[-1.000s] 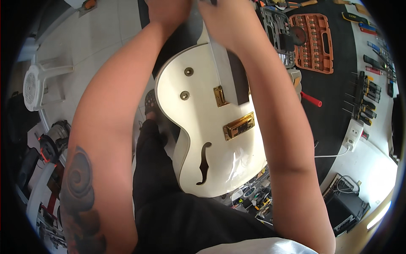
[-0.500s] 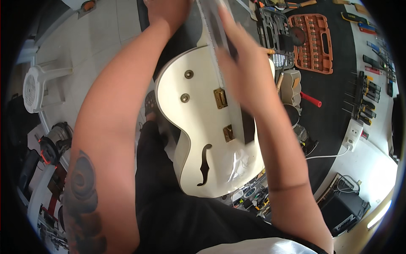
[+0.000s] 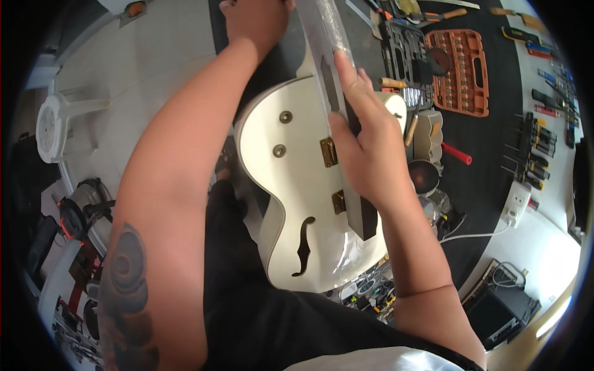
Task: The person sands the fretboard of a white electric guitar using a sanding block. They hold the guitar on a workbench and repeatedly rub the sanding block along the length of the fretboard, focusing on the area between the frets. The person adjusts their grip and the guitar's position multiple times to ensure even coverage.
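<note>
Cream hollow-body guitar (image 3: 297, 198) lying face up, dead centre, its near end just by the person's lap. The black worktop (image 3: 489, 145) runs off to the right, with an orange socket case (image 3: 465, 106) on the far part and a red tube (image 3: 456, 153) nearer. Screwdrivers (image 3: 538, 148) line the white wall on the far right, and over left there's a white plastic stool (image 3: 52, 128) on the tiled floor (image 3: 161, 74). Right hand (image 3: 374, 148) is curled round a long grey bar (image 3: 325, 37), fingers half closed, thumb on its left side, bar lengthwise over the guitar. Left hand (image 3: 258, 21) is at the far edge, fingers bent, partly cut off, so can't tell if it's gripping anything.
</note>
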A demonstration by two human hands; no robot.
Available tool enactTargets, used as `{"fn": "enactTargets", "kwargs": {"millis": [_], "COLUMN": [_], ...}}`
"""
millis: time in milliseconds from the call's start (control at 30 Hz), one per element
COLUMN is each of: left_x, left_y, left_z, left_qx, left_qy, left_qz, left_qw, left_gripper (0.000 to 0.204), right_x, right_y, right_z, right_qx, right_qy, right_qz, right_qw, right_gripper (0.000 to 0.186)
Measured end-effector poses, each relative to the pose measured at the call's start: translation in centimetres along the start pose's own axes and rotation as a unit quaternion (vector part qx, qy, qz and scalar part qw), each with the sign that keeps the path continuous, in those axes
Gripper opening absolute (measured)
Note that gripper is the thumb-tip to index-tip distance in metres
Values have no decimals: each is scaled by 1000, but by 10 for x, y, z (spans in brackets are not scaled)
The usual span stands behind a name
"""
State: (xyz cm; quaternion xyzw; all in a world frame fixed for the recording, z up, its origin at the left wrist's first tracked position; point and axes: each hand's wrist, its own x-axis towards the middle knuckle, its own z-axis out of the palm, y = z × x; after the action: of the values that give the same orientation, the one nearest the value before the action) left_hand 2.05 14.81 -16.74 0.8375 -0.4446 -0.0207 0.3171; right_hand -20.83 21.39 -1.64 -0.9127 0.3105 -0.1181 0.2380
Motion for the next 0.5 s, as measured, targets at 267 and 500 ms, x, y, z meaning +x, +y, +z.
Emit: {"fn": "enactTargets", "kwargs": {"millis": [267, 500], "left_x": [0, 2], "left_y": [13, 18], "left_z": [12, -2], "left_qx": [14, -41], "left_qy": [51, 49], "left_qz": [31, -1], "left_qw": [998, 998], "left_gripper": [43, 25], "right_x": [69, 67], "right_y": [-5, -12], "right_z": [-2, -11], "right_qx": [9, 5], "right_qy": [11, -42], "right_qz": [56, 100], "right_qw": [998, 994], "right_gripper": [69, 73]}}
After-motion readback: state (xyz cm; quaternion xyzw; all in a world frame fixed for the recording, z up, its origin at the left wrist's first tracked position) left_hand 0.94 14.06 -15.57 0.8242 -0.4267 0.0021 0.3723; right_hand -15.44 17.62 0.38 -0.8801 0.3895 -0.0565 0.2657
